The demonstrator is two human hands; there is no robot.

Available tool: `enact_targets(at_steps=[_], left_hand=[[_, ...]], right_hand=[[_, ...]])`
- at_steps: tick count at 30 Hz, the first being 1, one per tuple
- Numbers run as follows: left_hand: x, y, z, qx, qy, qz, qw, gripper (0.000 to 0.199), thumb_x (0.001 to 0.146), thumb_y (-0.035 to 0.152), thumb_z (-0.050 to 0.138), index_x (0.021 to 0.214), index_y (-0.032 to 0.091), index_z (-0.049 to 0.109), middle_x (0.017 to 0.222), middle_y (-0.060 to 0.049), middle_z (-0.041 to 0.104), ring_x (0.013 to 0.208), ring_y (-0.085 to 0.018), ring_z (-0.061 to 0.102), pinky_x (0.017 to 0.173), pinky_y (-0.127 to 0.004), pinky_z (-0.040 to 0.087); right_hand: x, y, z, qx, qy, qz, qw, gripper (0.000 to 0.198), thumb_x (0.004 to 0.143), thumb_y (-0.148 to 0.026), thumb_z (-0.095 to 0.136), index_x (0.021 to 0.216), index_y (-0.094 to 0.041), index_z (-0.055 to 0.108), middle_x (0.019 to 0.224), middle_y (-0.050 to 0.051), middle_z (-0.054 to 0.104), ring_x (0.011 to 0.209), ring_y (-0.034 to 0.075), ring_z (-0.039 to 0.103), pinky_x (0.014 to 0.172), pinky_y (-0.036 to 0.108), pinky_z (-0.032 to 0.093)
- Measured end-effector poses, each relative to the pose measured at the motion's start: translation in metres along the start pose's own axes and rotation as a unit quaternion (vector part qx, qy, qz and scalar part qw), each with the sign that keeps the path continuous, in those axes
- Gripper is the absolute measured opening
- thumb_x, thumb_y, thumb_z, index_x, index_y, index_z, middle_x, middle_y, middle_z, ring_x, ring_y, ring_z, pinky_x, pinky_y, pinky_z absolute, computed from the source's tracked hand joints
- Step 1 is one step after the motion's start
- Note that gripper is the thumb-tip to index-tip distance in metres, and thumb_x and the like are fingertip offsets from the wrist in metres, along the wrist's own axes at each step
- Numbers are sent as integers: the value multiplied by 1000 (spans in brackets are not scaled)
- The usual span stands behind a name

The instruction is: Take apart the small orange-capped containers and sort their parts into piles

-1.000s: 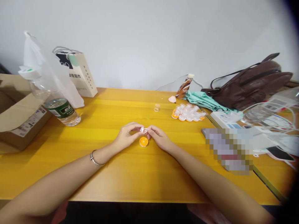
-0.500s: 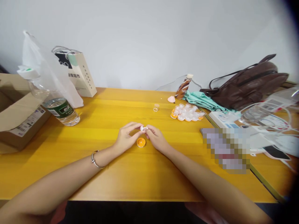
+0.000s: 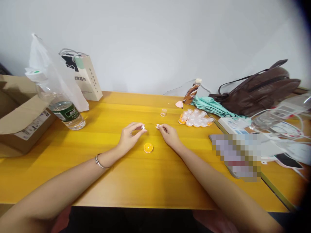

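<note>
My left hand [image 3: 129, 137] pinches a small white round piece [image 3: 143, 127] with dark marks between thumb and index finger. Across a short gap, my right hand [image 3: 170, 136] grips a small white pronged piece [image 3: 157, 126] in its fingertips; its exact kind is too small to tell. On the table between and just below the hands lies an orange round base [image 3: 148, 148] with a pale rim. A small clear plastic cup [image 3: 163, 112] stands beyond my hands. Farther right sits a cluster of clear-domed capsules [image 3: 194, 118] with orange and white bottoms.
At left are a cardboard box [image 3: 26, 116], a water bottle [image 3: 65, 113], a white plastic bag [image 3: 58, 74] and a paper bag [image 3: 91, 79]. At right are a drink bottle [image 3: 191, 93], teal cloth [image 3: 209, 105], brown leather bag [image 3: 262, 87], cables and a phone [image 3: 288, 160].
My hands have moved apart and slightly away from me. The white parts, close together at the fingertips before, are now separated, one in each hand. The camera view has shifted slightly.
</note>
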State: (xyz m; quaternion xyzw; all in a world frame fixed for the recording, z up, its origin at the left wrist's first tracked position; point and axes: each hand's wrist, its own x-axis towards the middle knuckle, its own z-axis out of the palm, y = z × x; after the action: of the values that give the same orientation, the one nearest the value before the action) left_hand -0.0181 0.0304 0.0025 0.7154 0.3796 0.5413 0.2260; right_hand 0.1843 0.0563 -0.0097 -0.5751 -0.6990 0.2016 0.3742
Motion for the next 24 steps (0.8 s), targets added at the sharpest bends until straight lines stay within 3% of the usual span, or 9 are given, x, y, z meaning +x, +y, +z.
enact_targets(at_steps=[8,14,19,24], left_hand=[[-5,-1,2,1,-35,23,999,16,77,27,63,91,17,65,86,-3,64,75,-12,59,76,-25,49],[-4,-7,3,-5,-53,4,999,19,78,27,63,94,17,64,90,-4,65,79,-12,61,78,-26,49],[-5,-7,3,0,-87,-20,996,24,85,26,51,104,19,64,96,-6,66,86,-14,62,82,-28,49],[-6,-6,4,-64,-101,-61,991,29,83,27,54,111,18,58,91,-5,68,82,-14,64,77,-27,51]], right_hand=[[17,0,13,-98,25,35,994,37,80,-50,46,61,-19,54,54,-3,53,54,12,46,57,24,27],[10,3,2,17,25,30,999,40,82,-51,42,59,-19,50,53,-3,48,53,12,46,54,23,33],[-8,-10,-7,103,31,4,994,35,84,-47,41,67,-18,54,58,-2,52,57,12,49,57,23,39],[-25,-32,5,232,-63,-47,969,20,78,-36,56,87,-20,63,81,2,66,76,15,59,73,28,46]])
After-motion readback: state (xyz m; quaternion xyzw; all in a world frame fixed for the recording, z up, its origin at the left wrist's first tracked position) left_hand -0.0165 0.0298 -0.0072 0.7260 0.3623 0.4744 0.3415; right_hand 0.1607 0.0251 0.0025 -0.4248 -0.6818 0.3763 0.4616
